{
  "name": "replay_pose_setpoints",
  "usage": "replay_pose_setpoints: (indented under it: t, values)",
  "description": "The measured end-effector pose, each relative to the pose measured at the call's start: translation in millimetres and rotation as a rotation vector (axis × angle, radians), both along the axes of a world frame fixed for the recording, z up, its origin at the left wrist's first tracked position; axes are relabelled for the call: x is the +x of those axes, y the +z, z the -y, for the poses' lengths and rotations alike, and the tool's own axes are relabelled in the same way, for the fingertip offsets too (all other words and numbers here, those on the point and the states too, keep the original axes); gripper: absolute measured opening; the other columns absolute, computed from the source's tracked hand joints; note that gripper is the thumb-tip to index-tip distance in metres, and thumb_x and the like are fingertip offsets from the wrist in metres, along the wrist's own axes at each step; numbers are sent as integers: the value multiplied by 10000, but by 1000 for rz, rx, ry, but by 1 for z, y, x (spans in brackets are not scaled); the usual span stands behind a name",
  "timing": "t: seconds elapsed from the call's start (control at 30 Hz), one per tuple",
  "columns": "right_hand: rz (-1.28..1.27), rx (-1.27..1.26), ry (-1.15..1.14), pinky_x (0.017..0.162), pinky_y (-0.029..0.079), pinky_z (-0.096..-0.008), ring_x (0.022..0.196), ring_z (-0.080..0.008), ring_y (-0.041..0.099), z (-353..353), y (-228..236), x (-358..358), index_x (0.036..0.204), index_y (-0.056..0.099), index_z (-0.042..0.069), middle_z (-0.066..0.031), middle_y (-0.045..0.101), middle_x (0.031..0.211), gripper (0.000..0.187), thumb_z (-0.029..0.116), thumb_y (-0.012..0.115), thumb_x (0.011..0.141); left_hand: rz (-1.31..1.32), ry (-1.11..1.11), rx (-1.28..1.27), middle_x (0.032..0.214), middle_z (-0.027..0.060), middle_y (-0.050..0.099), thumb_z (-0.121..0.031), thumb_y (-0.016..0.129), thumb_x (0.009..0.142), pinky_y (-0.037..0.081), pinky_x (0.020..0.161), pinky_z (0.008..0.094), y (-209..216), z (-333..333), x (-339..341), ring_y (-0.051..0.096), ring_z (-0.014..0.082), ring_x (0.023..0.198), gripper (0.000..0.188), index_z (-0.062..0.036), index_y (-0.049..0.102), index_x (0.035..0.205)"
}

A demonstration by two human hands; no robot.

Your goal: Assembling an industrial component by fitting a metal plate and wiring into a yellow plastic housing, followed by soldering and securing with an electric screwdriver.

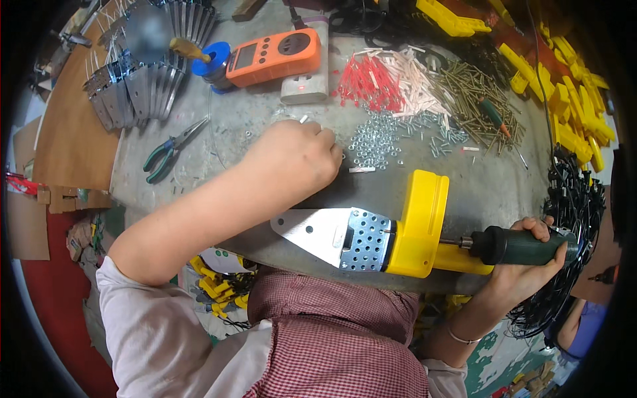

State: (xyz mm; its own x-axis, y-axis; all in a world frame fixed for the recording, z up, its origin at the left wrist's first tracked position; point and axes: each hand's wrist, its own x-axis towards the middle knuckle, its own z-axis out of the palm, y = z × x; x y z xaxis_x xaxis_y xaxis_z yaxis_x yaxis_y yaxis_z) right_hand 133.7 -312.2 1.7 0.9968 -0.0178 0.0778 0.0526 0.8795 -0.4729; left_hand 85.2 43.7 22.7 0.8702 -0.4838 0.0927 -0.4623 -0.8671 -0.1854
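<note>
My right hand (521,272) is wrapped round a dark green electric screwdriver (524,245), held level. Its bit points left into the side of a yellow plastic housing (419,222). A perforated metal plate (366,240) joins the housing to a flat, pointed silver blade (308,229) at the table's near edge. My left hand (302,152) is closed over the table beyond the blade; whatever its fingers hold is hidden. A small white piece (304,119) shows beside its knuckles. To its right lie a pile of small nuts (375,140) and another white piece (361,170).
Farther back lie red-wired parts (371,83), pale sleeves (415,83), long screws (471,96) and a screwdriver (494,116). Pliers (172,151), an orange meter (273,58) and a solder spool (212,65) stand left. Metal blades (142,86), yellow housings (577,99) and black cables (570,212) flank the table.
</note>
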Motion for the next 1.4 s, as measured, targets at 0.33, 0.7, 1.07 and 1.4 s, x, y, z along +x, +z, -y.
replay_pose_setpoints:
  t: [0.33, 0.7, 1.07, 1.4]
  values:
    - [-25, -26, -55, 892, 488, -392, 795, -208, 565, -5, 1, 0, 1110, 442, -42, -69, 522, 777, 381, 278, 542, 930, -33, 107, -624, 779, 85, 567, -63, 704, 623, 486, 617, 391, 11, 28, -29, 591, 287, 720, 191, -64, 587, 774]
    - [-31, 98, -18, 855, 490, -363, 779, -153, 550, -9, -2, -8, 1048, 467, 11, -17, 489, 782, 380, 350, 562, 904, -16, 126, -1086, 699, 78, 575, -21, 687, 589, 397, 571, 356, -28, 68, -51, 554, 258, 625, 181, -39, 605, 750]
    - [-38, 77, 46, 847, 487, -360, 768, -139, 543, -15, 6, -1, 1025, 482, 27, -9, 489, 781, 373, 376, 547, 910, 71, 81, -1098, 674, 83, 580, 2, 667, 550, 382, 522, 344, -33, 69, -50, 539, 245, 578, 217, -28, 604, 755]
    - [-12, 55, 43, 847, 496, -362, 758, -152, 552, -18, 11, -4, 1032, 495, 19, -21, 507, 778, 370, 363, 555, 910, 54, 73, -1091, 668, 78, 589, -1, 685, 553, 400, 525, 335, -30, 70, -51, 554, 238, 582, 219, -24, 620, 761]
